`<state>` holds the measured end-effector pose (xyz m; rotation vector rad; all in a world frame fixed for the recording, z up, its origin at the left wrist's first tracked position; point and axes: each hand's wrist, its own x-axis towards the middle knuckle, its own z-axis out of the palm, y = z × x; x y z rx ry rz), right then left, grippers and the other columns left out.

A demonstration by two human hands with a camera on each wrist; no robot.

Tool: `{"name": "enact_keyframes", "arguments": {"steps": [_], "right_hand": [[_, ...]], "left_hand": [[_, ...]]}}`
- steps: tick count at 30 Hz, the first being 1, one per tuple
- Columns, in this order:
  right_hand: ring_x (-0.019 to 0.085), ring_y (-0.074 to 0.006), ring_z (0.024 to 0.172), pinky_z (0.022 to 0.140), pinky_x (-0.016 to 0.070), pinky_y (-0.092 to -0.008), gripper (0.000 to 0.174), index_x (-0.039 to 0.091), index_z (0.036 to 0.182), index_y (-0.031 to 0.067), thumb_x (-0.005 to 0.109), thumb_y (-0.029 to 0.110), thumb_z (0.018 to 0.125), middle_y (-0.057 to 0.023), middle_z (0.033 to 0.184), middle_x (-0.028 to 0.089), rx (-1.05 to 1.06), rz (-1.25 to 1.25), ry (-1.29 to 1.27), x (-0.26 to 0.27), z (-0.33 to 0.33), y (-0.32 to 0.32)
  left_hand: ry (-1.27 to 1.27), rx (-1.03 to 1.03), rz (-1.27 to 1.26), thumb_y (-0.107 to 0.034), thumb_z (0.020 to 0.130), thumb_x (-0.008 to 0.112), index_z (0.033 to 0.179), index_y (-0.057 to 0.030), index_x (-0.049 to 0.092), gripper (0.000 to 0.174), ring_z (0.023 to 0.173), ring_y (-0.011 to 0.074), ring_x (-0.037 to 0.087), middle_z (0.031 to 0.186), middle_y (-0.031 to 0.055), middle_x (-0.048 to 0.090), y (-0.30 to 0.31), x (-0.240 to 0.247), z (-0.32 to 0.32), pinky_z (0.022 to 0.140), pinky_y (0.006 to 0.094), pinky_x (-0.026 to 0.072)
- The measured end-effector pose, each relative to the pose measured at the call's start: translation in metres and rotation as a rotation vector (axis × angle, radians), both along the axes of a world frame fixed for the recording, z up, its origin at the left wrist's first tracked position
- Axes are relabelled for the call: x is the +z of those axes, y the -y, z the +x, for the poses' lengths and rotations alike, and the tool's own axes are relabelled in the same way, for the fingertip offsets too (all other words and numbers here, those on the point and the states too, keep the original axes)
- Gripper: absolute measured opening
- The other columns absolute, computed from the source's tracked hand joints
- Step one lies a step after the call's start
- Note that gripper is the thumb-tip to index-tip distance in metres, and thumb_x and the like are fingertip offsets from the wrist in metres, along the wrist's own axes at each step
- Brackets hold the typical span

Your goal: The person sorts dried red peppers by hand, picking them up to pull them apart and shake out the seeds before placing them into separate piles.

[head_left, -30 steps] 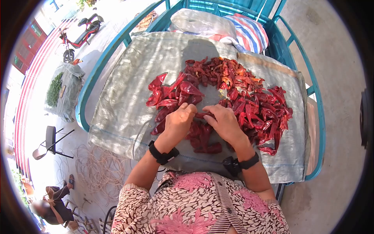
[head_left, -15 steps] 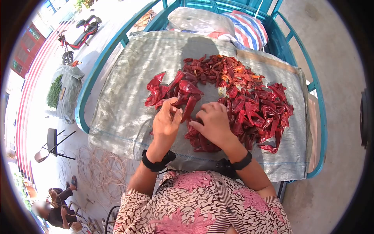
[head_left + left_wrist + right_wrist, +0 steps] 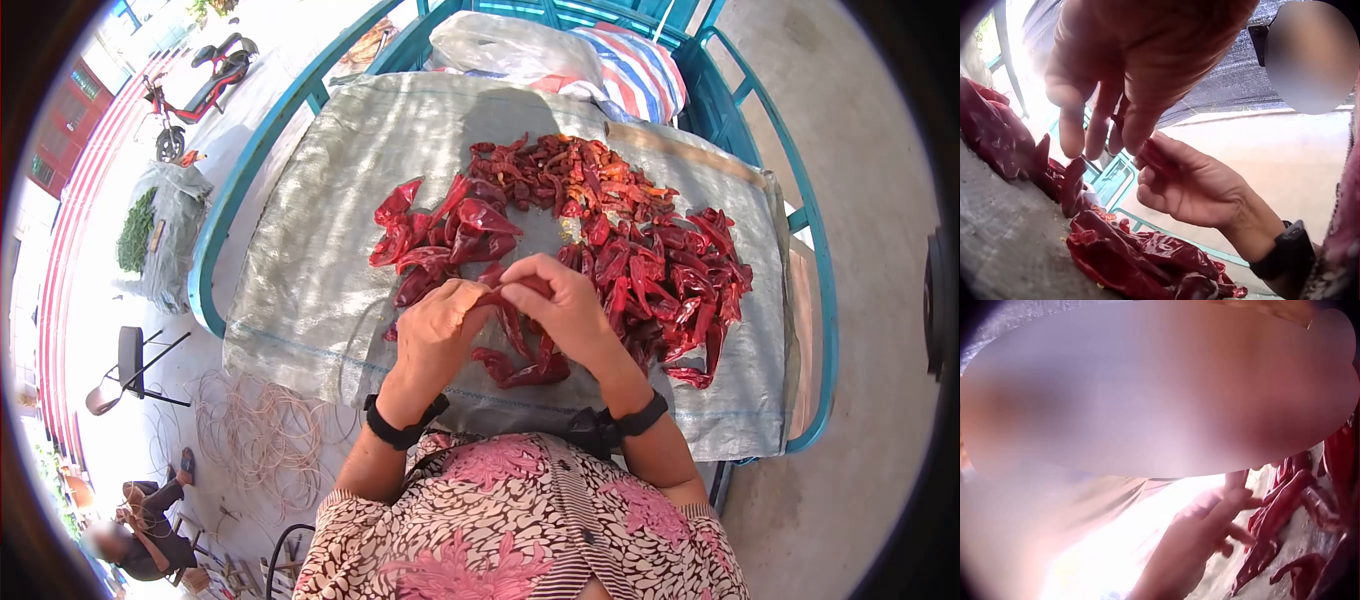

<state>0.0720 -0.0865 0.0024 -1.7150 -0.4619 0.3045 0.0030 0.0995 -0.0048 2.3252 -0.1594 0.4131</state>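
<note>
In the head view, my left hand (image 3: 435,325) and right hand (image 3: 570,310) meet over the near part of the sheet. Their fingertips pinch a dark red chili pepper (image 3: 1157,157) between them, partly hidden by the fingers. The left wrist view has the left hand's fingers pointing down from above and the right thumb and fingers gripping from the far side. Below the hands lies a small pile of red peppers (image 3: 525,373). Glossy peppers (image 3: 485,215) form a heap beyond the left hand, and a larger pepper heap (image 3: 650,280) spreads right of the right hand.
A grey woven sheet (image 3: 310,240) covers a blue-green cart bed with a side rail (image 3: 207,270). Smaller shrivelled peppers (image 3: 560,170) lie at the back. Bagged bundles (image 3: 515,50) stand behind. On the ground at left are a scooter (image 3: 205,95), a chair (image 3: 130,360) and a seated person.
One second ago both hands were together at a pepper. They then moved apart, the left beside the left heap. Now they have met again, with a pepper between the fingertips.
</note>
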Motion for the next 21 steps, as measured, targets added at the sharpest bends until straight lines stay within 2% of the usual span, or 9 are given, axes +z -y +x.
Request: {"name": "enact_keyframes", "arguments": {"steps": [2,5,6,7,8,10,14,19,21], "right_hand": [[0.064,-0.0138,0.084,0.075,0.0508,-0.0289,0.023,0.067,0.112,0.0035,0.068,0.018,0.094,-0.0093,0.095,0.068,-0.085,0.082,-0.159,-0.002,0.002,0.008],[0.063,-0.0183,0.079,0.074,0.0508,-0.0326,0.025,0.066,0.112,0.0047,0.067,0.021,0.094,-0.0088,0.092,0.065,-0.122,-0.281,0.148,-0.005,0.001,0.029],[0.065,-0.0264,0.078,0.072,0.0521,-0.0388,0.028,0.066,0.111,0.0063,0.069,0.027,0.094,-0.0112,0.091,0.064,-0.086,-0.413,0.211,0.0,-0.004,0.035],[0.066,-0.0283,0.079,0.072,0.0526,-0.0404,0.029,0.065,0.111,0.0066,0.07,0.029,0.093,-0.0121,0.092,0.064,-0.115,-0.551,0.277,-0.002,-0.01,0.037],[0.067,-0.0302,0.081,0.071,0.053,-0.0421,0.03,0.065,0.111,0.007,0.071,0.03,0.092,-0.013,0.092,0.064,-0.143,-0.688,0.343,-0.006,-0.015,0.037],[0.069,-0.0362,0.086,0.071,0.0544,-0.0479,0.037,0.063,0.113,0.0086,0.074,0.033,0.089,-0.0161,0.1,0.063,-0.184,-0.87,0.395,-0.013,-0.022,0.036],[0.068,-0.0368,0.091,0.077,0.0546,-0.0487,0.041,0.06,0.12,0.0088,0.077,0.022,0.085,-0.0169,0.107,0.061,-0.198,-0.821,0.402,-0.016,-0.026,0.034],[0.067,-0.036,0.095,0.084,0.0549,-0.0439,0.042,0.062,0.122,0.0073,0.075,0.006,0.082,-0.0162,0.109,0.06,-0.143,-0.569,0.296,-0.027,-0.022,0.036],[0.067,-0.0286,0.092,0.083,0.0544,-0.0383,0.036,0.065,0.119,0.0064,0.074,0.005,0.083,-0.0123,0.106,0.062,-0.149,-0.377,0.228,-0.017,-0.019,0.036]], "left_hand": [[-0.034,0.077,0.008,-0.015,0.091,0.072,0.111,-0.0082,0.069,0.022,0.087,0.0319,0.07,0.1,0.0124,0.07,-0.001,0.003,-0.002,0.071,0.038,0.0538],[-0.043,0.233,0.066,-0.024,0.096,0.069,0.11,-0.0079,0.067,0.022,0.08,0.0349,0.069,0.088,0.0141,0.07,-0.006,-0.006,-0.001,0.067,0.0407,0.0522],[-0.1,0.275,0.095,-0.026,0.097,0.068,0.112,-0.0078,0.066,0.023,0.078,0.0357,0.069,0.085,0.0145,0.069,-0.009,-0.01,-0.002,0.066,0.0418,0.0517],[-0.156,0.315,0.125,-0.028,0.098,0.066,0.113,-0.0078,0.065,0.025,0.075,0.0365,0.068,0.083,0.0149,0.069,-0.01,-0.014,-0.002,0.065,0.043,0.0512],[-0.114,0.333,0.064,-0.029,0.098,0.068,0.122,-0.008,0.062,0.032,0.069,0.0342,0.067,0.072,0.0125,0.065,-0.008,-0.018,-0.003,0.062,0.043,0.0498],[-0.138,0.333,0.057,-0.027,0.096,0.069,0.125,-0.0087,0.062,0.035,0.066,0.0311,0.066,0.071,0.0109,0.064,-0.005,-0.012,-0.006,0.061,0.0417,0.0492],[-0.068,0.235,0.02,-0.022,0.094,0.071,0.13,-0.0097,0.061,0.039,0.062,0.0258,0.064,0.068,0.009,0.06,0.005,-0.012,-0.013,0.06,0.0387,0.0483],[-0.307,0.043,-0.099,-0.026,0.093,0.073,0.127,-0.009,0.063,0.039,0.061,0.023,0.064,0.067,0.0087,0.062,0.023,-0.01,-0.018,0.059,0.0366,0.0474],[-0.377,-0.01,-0.162,-0.029,0.094,0.073,0.124,-0.007,0.064,0.039,0.061,0.0228,0.064,0.067,0.0094,0.062,0.03,-0.007,-0.019,0.058,0.0363,0.0472]]}}
